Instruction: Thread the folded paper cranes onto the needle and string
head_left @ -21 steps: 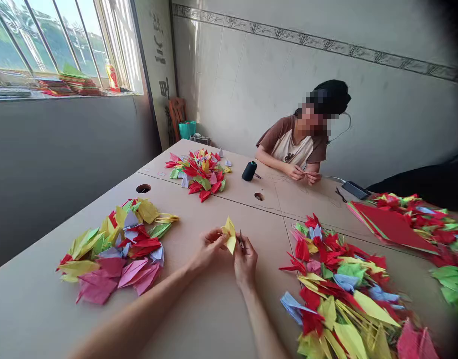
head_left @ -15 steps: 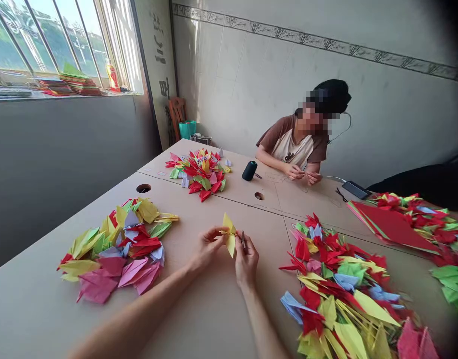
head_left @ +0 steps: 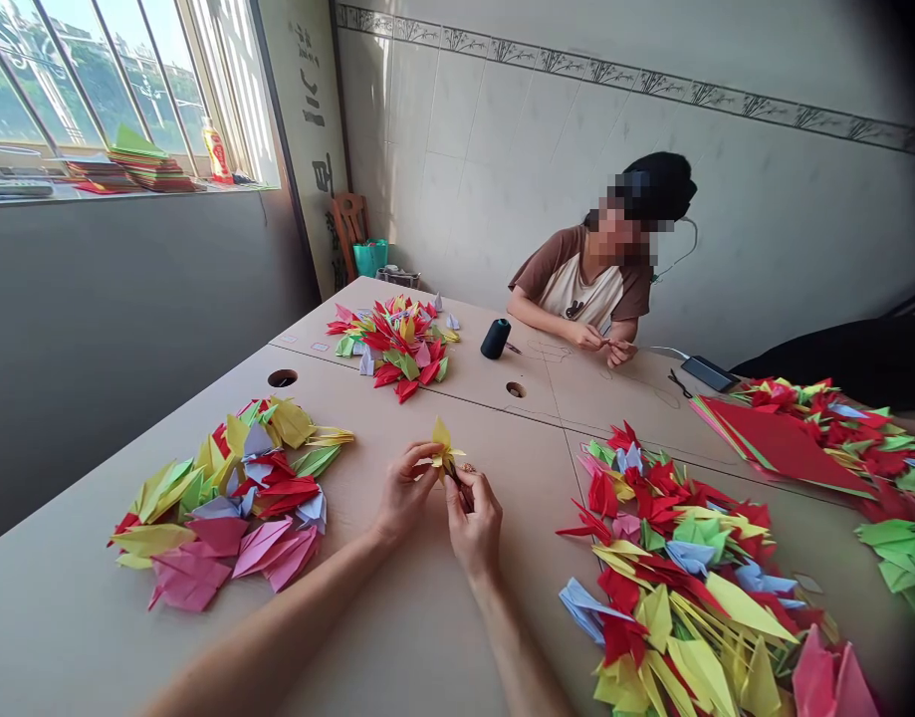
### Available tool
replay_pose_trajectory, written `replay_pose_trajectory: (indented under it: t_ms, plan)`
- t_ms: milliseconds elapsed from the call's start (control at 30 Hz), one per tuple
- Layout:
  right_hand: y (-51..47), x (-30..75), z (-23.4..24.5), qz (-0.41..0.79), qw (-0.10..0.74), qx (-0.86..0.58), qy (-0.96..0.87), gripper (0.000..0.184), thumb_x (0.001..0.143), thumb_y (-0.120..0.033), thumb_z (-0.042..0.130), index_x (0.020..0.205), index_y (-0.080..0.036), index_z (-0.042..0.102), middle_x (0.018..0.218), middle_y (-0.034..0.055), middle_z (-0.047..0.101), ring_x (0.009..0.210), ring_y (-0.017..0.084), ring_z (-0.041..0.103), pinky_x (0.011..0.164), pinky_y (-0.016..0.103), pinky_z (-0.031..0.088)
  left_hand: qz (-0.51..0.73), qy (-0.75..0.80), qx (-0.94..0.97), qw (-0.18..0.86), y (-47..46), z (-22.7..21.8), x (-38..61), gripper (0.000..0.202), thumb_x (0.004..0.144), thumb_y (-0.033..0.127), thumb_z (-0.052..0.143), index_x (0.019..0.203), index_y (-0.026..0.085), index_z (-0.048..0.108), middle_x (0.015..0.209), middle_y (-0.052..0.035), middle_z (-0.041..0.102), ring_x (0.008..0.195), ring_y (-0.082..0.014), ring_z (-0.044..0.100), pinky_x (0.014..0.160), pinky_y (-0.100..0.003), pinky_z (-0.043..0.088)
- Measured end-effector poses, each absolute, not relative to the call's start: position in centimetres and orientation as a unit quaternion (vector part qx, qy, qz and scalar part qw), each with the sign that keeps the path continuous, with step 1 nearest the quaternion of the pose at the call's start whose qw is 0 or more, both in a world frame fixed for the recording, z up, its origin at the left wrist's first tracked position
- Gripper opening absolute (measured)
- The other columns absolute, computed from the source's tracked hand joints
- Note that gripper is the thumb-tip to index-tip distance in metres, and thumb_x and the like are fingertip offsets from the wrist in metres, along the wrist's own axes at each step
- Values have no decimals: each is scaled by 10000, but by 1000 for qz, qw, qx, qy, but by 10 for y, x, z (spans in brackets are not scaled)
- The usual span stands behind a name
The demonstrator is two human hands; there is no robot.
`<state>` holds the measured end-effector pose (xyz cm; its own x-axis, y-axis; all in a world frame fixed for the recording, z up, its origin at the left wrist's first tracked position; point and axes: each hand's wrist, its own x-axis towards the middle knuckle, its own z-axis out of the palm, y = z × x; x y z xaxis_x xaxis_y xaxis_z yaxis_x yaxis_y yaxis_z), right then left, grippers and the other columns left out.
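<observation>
A yellow folded-paper flower (head_left: 441,435) is pinched in the fingertips of my left hand (head_left: 401,496), petals upward, above the table. Close against it, my right hand (head_left: 475,528) is closed around a slim dark tool (head_left: 463,490); its tip meets the base of the flower, and the fingers hide much of it. I cannot tell its exact kind. To the left of my hands lies a pile of folded paper pieces (head_left: 218,528) in yellow, pink, red, green and blue. A larger mixed pile (head_left: 681,578) spreads to the right.
Another paper pile (head_left: 401,344) and a dark thread cone (head_left: 495,339) stand farther back. Across the table, a person (head_left: 587,289) works with thin thread. Red paper sheets (head_left: 786,448), a black power bank (head_left: 709,374) and a cable hole (head_left: 282,378) are also on the table (head_left: 338,617).
The yellow flower has been turned more upright and its petals look more open. My right hand has shifted left, bringing the dark tool to the flower's base.
</observation>
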<state>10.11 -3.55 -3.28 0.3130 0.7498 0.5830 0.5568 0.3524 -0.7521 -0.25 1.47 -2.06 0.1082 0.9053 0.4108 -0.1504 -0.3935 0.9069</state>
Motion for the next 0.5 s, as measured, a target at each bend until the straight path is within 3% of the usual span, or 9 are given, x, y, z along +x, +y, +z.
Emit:
replay_pose_trajectory:
  t_ms: [500]
  plan:
    - [-35,104,-32,70,569,-581,-578,230,906,-307,462,1012,-189,628,982,94,658,991,209,611,821,332,513,554,288,686,374,12,-20,-3,214,841,190,527,1028,211,627,1029,-65,581,901,-161,603,774,-300,548]
